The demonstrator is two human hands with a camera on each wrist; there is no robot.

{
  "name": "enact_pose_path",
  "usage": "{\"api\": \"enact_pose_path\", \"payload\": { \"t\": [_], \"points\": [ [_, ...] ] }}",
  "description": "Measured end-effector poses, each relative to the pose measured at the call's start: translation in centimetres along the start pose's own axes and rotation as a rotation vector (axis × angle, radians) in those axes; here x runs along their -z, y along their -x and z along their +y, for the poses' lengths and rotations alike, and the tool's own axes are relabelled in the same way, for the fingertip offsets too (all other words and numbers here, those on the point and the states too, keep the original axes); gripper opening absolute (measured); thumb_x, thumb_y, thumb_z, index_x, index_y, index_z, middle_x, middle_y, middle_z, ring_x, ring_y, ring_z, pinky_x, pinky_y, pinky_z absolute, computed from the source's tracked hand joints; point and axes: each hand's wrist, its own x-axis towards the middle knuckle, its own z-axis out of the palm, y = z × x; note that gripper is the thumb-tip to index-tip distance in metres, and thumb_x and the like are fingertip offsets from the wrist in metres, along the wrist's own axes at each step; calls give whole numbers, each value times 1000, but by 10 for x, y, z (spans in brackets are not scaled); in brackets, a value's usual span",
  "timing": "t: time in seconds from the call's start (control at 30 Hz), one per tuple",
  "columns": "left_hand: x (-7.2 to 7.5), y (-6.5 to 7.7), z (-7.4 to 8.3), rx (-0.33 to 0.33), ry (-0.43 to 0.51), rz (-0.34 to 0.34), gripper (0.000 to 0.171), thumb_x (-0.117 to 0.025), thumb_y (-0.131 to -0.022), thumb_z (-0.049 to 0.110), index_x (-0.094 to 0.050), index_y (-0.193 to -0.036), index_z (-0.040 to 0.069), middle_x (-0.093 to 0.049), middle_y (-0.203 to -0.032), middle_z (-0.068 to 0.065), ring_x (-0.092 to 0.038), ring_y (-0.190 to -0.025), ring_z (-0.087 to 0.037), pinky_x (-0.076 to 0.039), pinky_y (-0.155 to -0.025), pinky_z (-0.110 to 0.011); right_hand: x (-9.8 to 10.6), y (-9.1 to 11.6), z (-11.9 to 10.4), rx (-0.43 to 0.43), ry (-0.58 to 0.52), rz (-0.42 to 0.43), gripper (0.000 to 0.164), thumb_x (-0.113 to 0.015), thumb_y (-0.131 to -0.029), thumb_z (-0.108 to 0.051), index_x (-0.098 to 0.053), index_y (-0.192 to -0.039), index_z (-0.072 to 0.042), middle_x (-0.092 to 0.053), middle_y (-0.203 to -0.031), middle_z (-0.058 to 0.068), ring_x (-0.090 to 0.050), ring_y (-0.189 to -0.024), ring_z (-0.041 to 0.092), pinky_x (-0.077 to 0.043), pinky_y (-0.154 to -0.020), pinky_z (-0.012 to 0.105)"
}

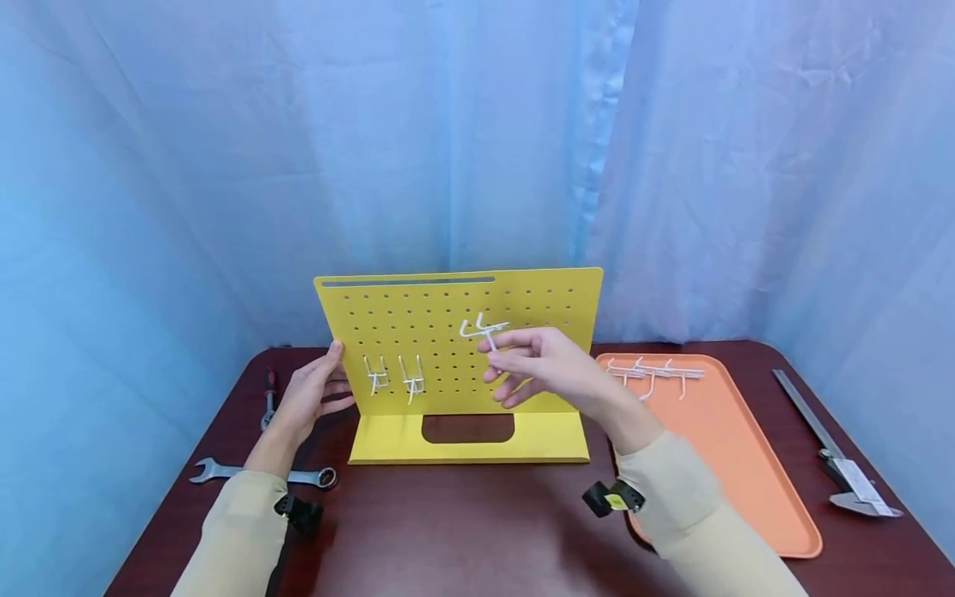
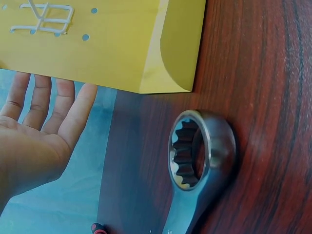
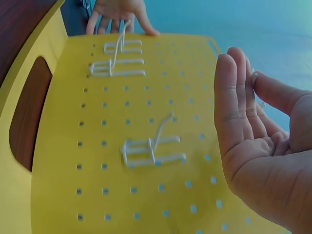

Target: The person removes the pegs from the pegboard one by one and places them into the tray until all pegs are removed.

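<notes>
Yellow perforated pegboard [image 1: 477,401]: stands on dark-red wood-grain tabletop [image 1: 462,531]; left grip [image 1: 313,390] spread at its left edge. White wire two-pronged hook [image 1: 488,330]: pinched in right grip [image 1: 539,365], before the pegboard.

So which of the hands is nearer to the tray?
Right. The right hand is in front of the board, to the left of the tray; the left hand is farther off, at the board's opposite edge.

Behind the right fingers [image 1: 526,337], we see a matt pegboard [image 1: 445,348]. Near the left fingers [image 2: 78,112] lies a shiny metal wrench [image 2: 187,204].
</notes>
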Motion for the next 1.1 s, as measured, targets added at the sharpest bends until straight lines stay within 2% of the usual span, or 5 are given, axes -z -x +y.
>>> {"api": "enact_pose_path", "payload": {
  "t": [0.27, 0.43, 0.6, 0.77, 1.1],
  "points": [
    [-1, -3, -1, 6, 14, 13, 78, -54, -91, 73, -61, -132, 6, -64, -116, -14, -67, -102, -23, -60, -86, -38, 24, 22, 13, -19, -28, 94, 49, -66, -101, -21, -53, -141, 5, -71, -104, 17, -72, -80, 28, -61, -77, 48],
    [-1, -3, -2, 3, 15, 9, 78, -54, -92, 72, -61, -132, 6, -64, -116, -14, -67, -102, -23, -60, -86, -38, 41, 37, 20, -22, 8, 131, 53, -68, -101, -22, -51, -141, 8, -71, -104, 20, -73, -78, 27, -62, -77, 48],
    [-2, -4, -3, 1, 36, 4, 76, -54, -92, 71, -62, -129, 6, -64, -114, -14, -68, -101, -23, -60, -86, -38, 69, 58, 27, -11, 47, 171, 52, -65, -103, -20, -48, -140, 12, -71, -101, 17, -73, -79, 26, -61, -77, 51],
    [-2, -4, -4, 2, 38, 2, 75, -55, -92, 71, -63, -127, 5, -64, -115, -15, -68, -101, -24, -60, -86, -38, 98, 83, 37, -15, 64, 233, 41, -63, -103, -19, -55, -134, 7, -73, -101, 13, -74, -80, 29, -60, -77, 52],
    [-2, -4, -3, 12, 35, 12, 76, -56, -91, 72, -61, -129, 6, -62, -117, -17, -67, -103, -26, -59, -87, -40, 155, 123, 73, -107, 146, 338, 35, -61, -105, -24, -57, -131, -1, -72, -106, 12, -74, -86, 29, -62, -78, 43]
  ]
}}
